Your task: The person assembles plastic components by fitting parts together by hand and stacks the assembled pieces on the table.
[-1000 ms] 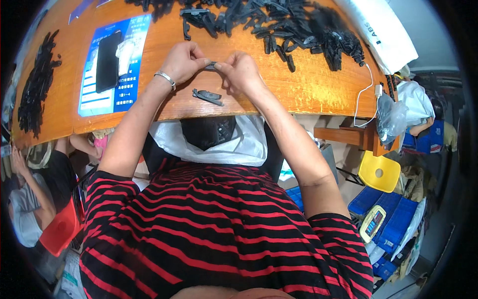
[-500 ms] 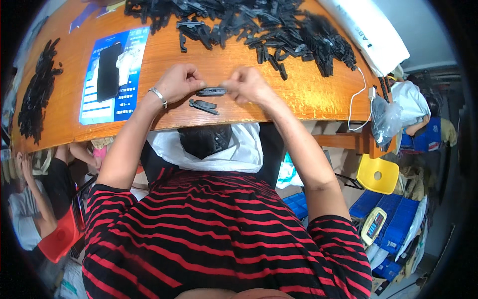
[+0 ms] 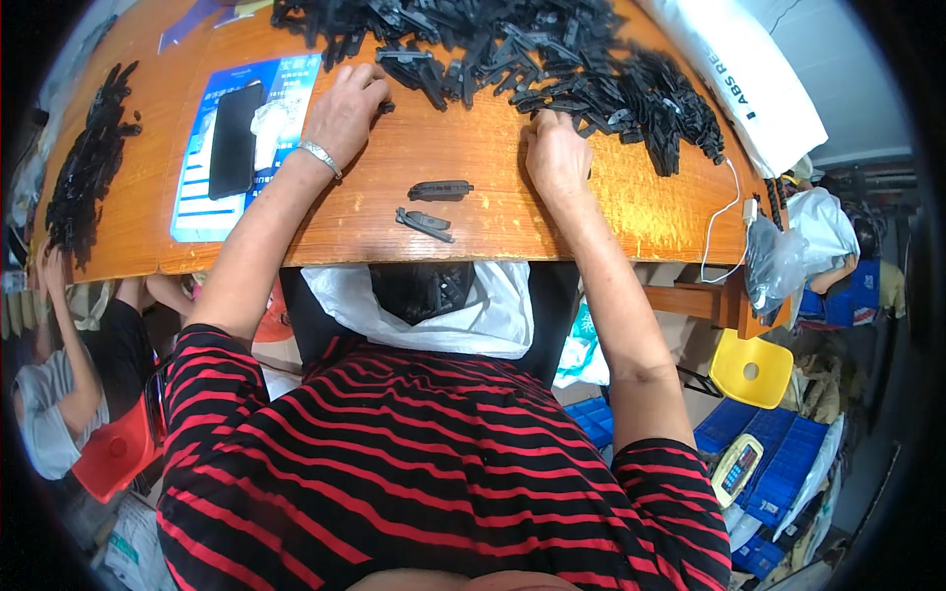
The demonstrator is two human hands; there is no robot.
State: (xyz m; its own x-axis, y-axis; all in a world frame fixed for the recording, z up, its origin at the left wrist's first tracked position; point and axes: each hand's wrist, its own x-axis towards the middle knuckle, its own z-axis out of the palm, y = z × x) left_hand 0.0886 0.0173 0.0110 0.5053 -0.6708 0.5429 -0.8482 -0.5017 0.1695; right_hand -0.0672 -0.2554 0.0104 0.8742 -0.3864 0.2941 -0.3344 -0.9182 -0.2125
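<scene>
My left hand (image 3: 345,113), a silver bracelet at its wrist, rests on the wooden table with curled fingers closed on a small black plastic part (image 3: 385,107). Over at the near edge of a big heap of black plastic parts (image 3: 562,49) is my right hand (image 3: 559,158). Its fingers are bent and closed, tips down among the parts; what they grip is mostly hidden. Between the hands and nearer to me, an elongated black piece (image 3: 440,190) lies on the wood. Just below it sits another loose piece (image 3: 425,225), seemingly of two slim parts.
A smaller black heap (image 3: 91,167) lies far left, beside a blue printed sheet (image 3: 187,222) under a phone (image 3: 235,143). A white sack (image 3: 734,74) and white cable (image 3: 724,212) flank the right. An open white bag (image 3: 493,320) hangs at my lap. Co-workers sit left and right.
Both hands have left the elongated piece, which now lies on the table. The left went up and left, the right moved to the big heap. The view has shifted slightly.
</scene>
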